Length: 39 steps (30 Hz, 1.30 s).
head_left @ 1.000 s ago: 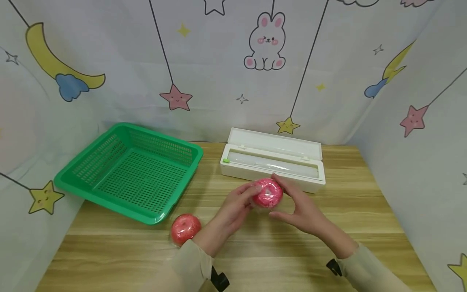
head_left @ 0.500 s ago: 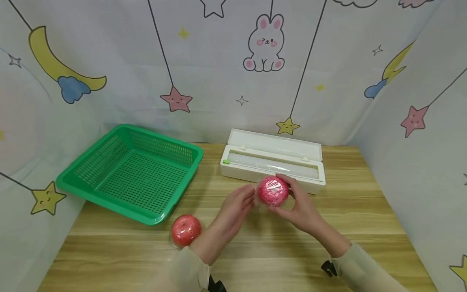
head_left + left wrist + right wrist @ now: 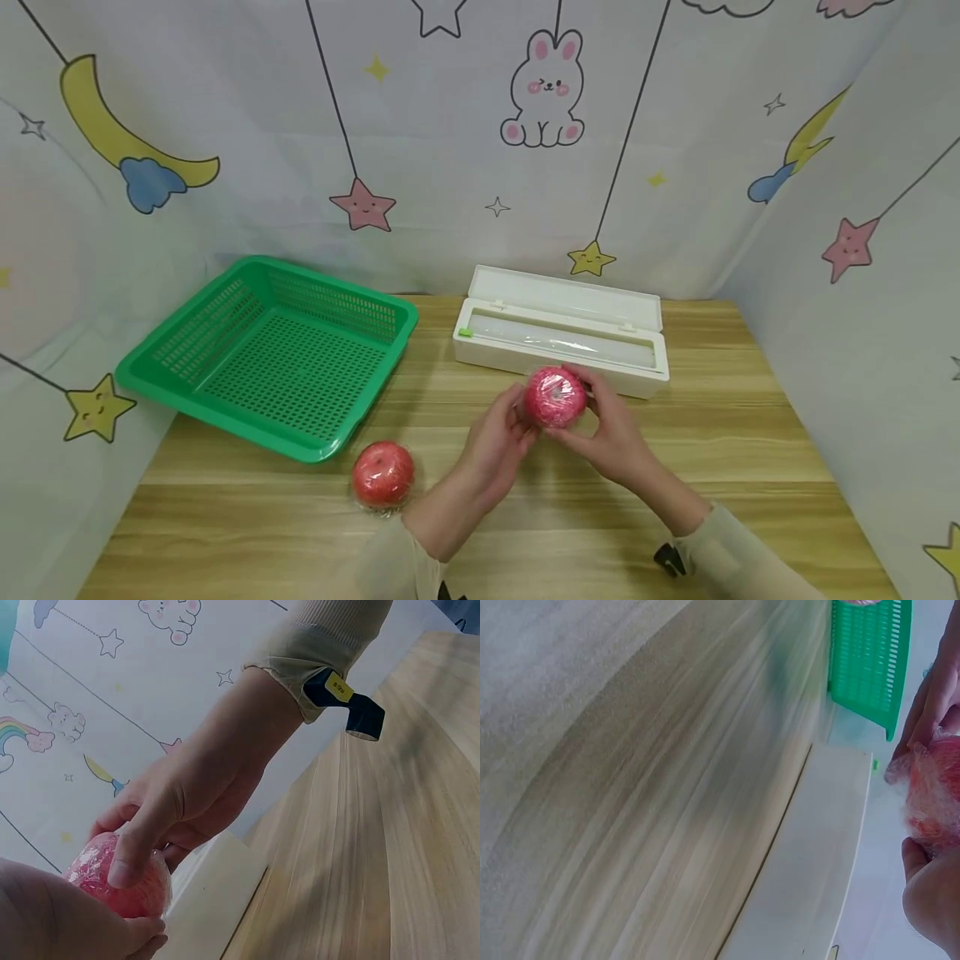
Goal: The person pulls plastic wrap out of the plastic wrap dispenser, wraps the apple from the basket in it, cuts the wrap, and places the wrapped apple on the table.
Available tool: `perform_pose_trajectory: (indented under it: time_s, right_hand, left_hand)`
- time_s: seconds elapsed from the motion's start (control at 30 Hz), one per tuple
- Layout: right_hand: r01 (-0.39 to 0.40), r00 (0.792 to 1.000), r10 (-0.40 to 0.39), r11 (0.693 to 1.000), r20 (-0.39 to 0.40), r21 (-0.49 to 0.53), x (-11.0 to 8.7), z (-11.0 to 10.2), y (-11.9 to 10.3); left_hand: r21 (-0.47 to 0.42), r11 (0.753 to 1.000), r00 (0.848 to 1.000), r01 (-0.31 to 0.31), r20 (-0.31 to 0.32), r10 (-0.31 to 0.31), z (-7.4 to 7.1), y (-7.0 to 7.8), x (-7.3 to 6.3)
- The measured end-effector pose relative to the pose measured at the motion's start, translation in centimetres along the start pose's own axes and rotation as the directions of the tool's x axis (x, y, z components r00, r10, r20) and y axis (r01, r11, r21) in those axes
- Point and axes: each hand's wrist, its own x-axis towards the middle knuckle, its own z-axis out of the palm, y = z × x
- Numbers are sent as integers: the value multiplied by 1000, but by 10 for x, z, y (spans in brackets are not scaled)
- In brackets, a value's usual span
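In the head view, a red apple [image 3: 555, 397] in clear plastic film is held up in front of the white box. My right hand [image 3: 615, 433] grips it from the right; its thumb lies across the film in the left wrist view. The left hand [image 3: 495, 446] cups the apple's lower left side, its fingers [image 3: 145, 930] curled at the underside. Loose, crinkled film shows on the apple [image 3: 934, 799] between both hands in the right wrist view. Another film-wrapped apple [image 3: 383, 474] rests on the table, left of my left forearm.
A green plastic basket [image 3: 375, 392] stands at the back left of the wooden table [image 3: 750, 433]. Behind the hands lies a white cling film box [image 3: 495, 354], lid raised, with a film roll inside. Patterned cloth [image 3: 450, 150] hangs around the table.
The left hand had its thumb on the apple, drew off with fingers together, and now cups it again. The apple was turned in the right hand and moved slightly right, then back left.
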Motion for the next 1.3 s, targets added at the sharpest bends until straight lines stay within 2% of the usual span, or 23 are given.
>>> perform_pose_trajectory:
  time_s: [0.13,0.3,0.5,0.83,0.97,1.1,1.2,1.3]
  right_hand:
    - [-9,1000,8,999,12,31,-2,2,-2]
    - [23,999,-25,996,26,82,-3,5,-3]
    - [47,998,-50,994,29,94,-4,7,-10]
    - [23,994,-34,995,108,100,-6,13,-22]
    - [23,993,-36,993,115,112,-6,15,-23]
    - [-7,991,-15,986,131,166,-8,17,-25]
    - [-38,989,7,977,145,211,-10,18,-27]
    - [-43,988,6,971,154,234,-12,21,-28]
  left_hand:
    - [21,1000,1000,8,5,-8,-7,-1,1]
    - [65,998,1000,12,11,-12,-17,0,4]
    - [72,996,999,53,-3,-53,-27,3,7]
    - [147,985,995,93,-39,-88,-35,4,8]
    - [140,985,995,97,-22,-95,-39,5,5]
    - [152,983,995,99,19,-103,-46,6,3]
    - [205,975,994,87,46,-98,-53,9,0]
    - [311,949,996,58,43,-75,-58,14,-5]
